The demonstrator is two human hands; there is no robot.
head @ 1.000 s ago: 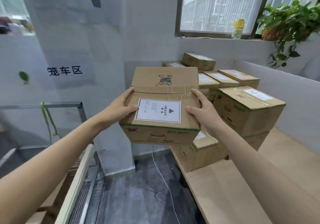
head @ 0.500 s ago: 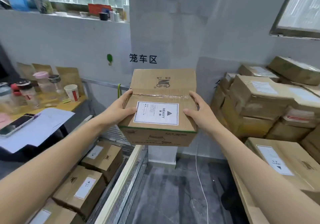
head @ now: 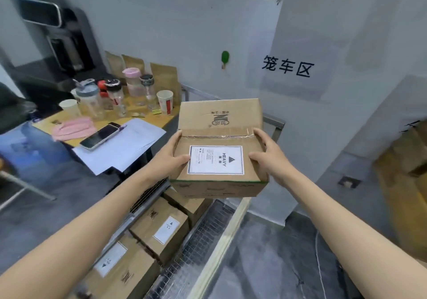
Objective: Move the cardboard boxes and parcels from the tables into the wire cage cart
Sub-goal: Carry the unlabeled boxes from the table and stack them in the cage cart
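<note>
I carry a taped cardboard box (head: 219,123) with a white HEAVY label in mid-air, held between both hands. My left hand (head: 169,158) grips its left side, thumb on top. My right hand (head: 265,153) grips the right side the same way. Directly below the box is the wire cage cart (head: 208,234), seen by its mesh wall and pale top rail. Inside the cart lie three labelled cardboard boxes (head: 161,227) in a row.
A wooden desk (head: 57,123) to the left carries jars, paper cups, a phone (head: 99,136) and white sheets. A white pillar (head: 300,68) with black characters stands behind the cart. Blurred brown boxes (head: 406,155) sit at the right edge. The floor is dark grey.
My view has swung left, from the table stacked with boxes to the cage cart and desk. The held box now hangs over the cart. Both hands keep their grip.
</note>
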